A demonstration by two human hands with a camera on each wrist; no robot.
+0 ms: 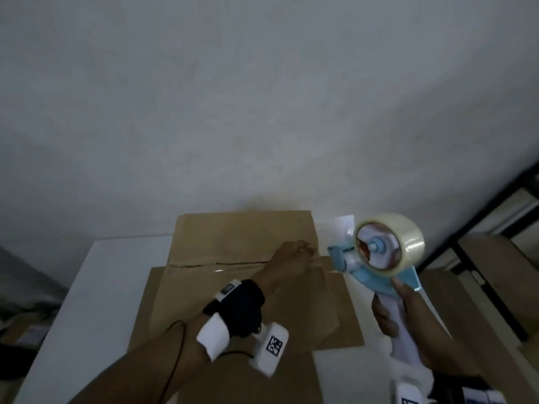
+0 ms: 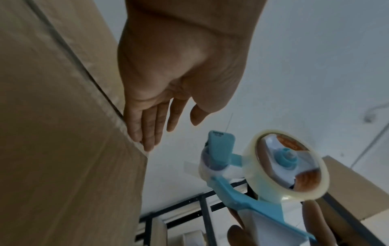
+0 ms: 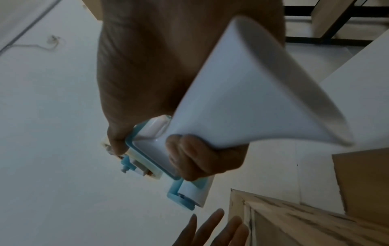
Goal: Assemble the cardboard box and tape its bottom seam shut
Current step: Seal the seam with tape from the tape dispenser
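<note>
Left hand (image 1: 288, 259) extended toward 1 o'clock, fingers (image 2: 147, 128) straight, fingertips touching a cardboard edge. Right hand (image 1: 408, 313) at 4 o'clock, raised, fingers (image 3: 189, 154) curled round a white handle.

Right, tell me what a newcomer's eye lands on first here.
First, the blue-and-white tape dispenser with its clear roll, gripped by the right hand off the box's right edge. Then the brown cardboard box mid-table, the left hand's straight fingers on its seam's right end.

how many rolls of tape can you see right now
1. The clear tape roll sits on the blue and white tape dispenser gripped by the right hand, beside the cardboard box. Others may be out of view.
</note>
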